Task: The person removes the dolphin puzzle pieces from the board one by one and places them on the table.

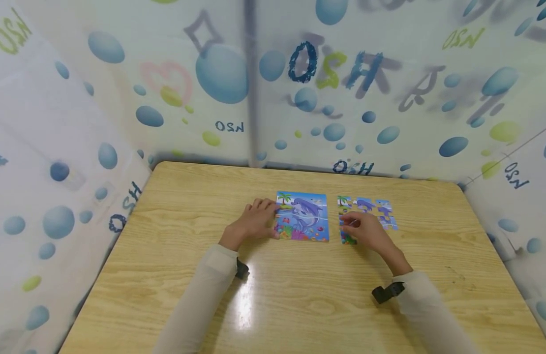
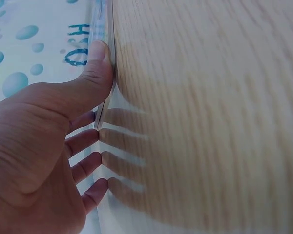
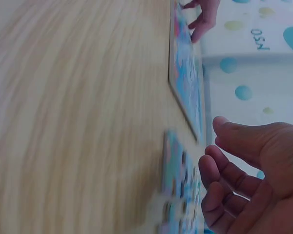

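A square dolphin picture board (image 1: 302, 216) with a palm tree lies flat on the table. My left hand (image 1: 255, 221) touches its left side, fingers spread near the upper left and thumb at the lower left corner; the left wrist view shows the thumb (image 2: 98, 56) against the board's edge. To the right of the board are several jigsaw puzzle pieces (image 1: 383, 205) in spaced rows, with matching colours. Over the left column of pieces hovers my right hand (image 1: 366, 228), its fingers loosely bent. In the right wrist view nothing shows between thumb and fingers of that hand (image 3: 256, 175).
The wooden table (image 1: 299, 305) has rounded far corners. Behind it and along both sides hang white sheets (image 1: 282, 98) with blue and green dots and letters. A dark strap-on device sits on each wrist, the right one (image 1: 387, 292) standing out below the sleeve.
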The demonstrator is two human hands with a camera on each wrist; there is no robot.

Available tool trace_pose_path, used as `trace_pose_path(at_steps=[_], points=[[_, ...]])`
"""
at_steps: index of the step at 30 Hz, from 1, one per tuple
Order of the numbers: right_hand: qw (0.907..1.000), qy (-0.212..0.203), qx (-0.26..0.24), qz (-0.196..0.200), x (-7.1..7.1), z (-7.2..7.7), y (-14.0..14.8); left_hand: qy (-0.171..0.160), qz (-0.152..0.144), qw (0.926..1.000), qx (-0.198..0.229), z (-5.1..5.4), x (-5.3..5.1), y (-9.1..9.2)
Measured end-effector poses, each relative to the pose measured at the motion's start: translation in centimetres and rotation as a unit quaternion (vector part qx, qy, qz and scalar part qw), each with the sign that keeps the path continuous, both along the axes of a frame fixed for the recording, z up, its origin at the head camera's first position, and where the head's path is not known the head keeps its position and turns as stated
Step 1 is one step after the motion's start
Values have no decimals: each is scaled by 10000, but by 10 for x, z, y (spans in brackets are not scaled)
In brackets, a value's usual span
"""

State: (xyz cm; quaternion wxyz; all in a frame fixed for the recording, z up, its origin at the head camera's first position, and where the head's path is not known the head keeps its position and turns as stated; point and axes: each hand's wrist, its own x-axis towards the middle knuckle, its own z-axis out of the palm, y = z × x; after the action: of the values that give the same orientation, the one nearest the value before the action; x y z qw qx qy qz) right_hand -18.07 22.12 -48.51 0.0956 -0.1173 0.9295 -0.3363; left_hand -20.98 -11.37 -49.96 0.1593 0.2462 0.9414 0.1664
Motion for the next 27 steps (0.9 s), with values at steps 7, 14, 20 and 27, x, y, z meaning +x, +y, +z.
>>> trace_pose_path(at_steps=[7,14,20,27], points=[[9988,-164,33,452,-5,2,-32,-8,33,10000,77,2,2,-1],[9918,-6,953,856,-3,-3,-55,-15,58,10000,75,4,3,1],[9847,267,1523,804,-1,-1,-68,27,197,9997,107,1,2,3],[9834,171,1654,725,-3,-1,-70,-124,289,9995,-31,1,1,8]])
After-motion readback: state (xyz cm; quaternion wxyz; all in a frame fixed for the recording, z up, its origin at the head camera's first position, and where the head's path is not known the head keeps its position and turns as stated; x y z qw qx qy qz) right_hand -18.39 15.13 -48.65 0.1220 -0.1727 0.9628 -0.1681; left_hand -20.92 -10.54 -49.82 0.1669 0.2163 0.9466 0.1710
